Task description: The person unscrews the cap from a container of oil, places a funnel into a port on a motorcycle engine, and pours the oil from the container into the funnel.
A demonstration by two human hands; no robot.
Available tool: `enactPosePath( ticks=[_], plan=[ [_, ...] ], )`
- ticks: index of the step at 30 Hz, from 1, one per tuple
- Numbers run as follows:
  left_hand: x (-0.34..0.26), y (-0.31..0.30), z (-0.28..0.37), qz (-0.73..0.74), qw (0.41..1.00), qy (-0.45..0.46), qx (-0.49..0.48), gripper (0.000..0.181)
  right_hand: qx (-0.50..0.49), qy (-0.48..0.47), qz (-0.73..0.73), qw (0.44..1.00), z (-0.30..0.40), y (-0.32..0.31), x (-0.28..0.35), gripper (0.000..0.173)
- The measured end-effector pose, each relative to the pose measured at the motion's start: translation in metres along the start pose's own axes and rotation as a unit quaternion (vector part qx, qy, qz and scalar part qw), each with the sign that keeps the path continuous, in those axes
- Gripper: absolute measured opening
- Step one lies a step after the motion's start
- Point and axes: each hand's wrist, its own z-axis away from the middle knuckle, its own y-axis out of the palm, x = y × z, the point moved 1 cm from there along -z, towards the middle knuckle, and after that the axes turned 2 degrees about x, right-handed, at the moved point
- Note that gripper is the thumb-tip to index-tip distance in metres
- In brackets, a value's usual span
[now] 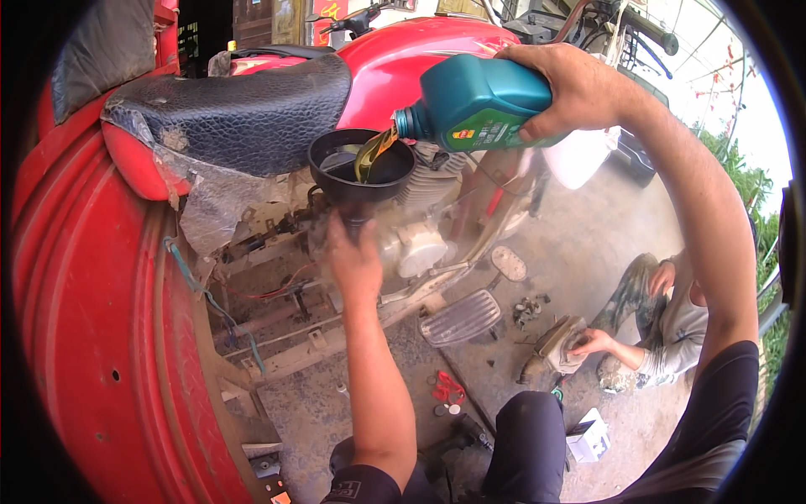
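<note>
My right hand [557,88] grips a teal plastic oil bottle [485,94], tipped with its neck to the left. Amber oil [371,157] streams from the mouth into a black funnel [362,189]. Around the funnel's lower stem is my left hand [356,252], its fingers slightly blurred. The funnel stands over the engine [419,246] of a red motor tricycle, beneath the black seat [233,113] and the red fuel tank [403,57]. My left hand and the stem hide where the funnel's spout sits.
Red body panels [94,315] curve along the left. A metal foot pedal [463,318] juts out below the engine. At the right a person [667,321] crouches, one hand on a dirty part. Red scissors-like handles [448,387], a small white box [589,436] and metal bits lie on the ground.
</note>
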Motion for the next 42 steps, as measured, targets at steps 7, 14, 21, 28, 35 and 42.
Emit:
enactPosePath(
  ticks=[7,14,21,28,35,42],
  plan=[
    [0.014,0.001,-0.001,-0.024,1.0,0.014,-0.011,0.077,-0.009,-0.019,0.013,1.0,-0.003,-0.002,-0.002,0.078],
    [0.019,0.002,-0.001,-0.003,1.0,0.01,-0.003,0.077,-0.005,-0.019,0.021,1.0,-0.007,0.0,-0.002,0.079],
    [0.019,0.002,-0.002,0.011,1.0,0.013,-0.003,0.077,0.001,-0.022,0.014,1.0,-0.011,-0.001,-0.001,0.086],
    [0.026,-0.003,-0.004,-0.023,0.999,0.029,-0.02,0.078,0.087,0.012,-0.026,0.996,-0.016,-0.013,0.013,0.07],
    [0.015,0.005,-0.002,-0.03,1.0,0.0,-0.007,0.084,0.086,-0.034,-0.039,0.995,-0.012,-0.011,0.009,0.069],
    [0.003,-0.003,-0.001,-0.014,1.0,0.002,-0.028,0.08,0.094,-0.014,-0.039,0.995,-0.015,-0.008,0.01,0.068]
  ],
)
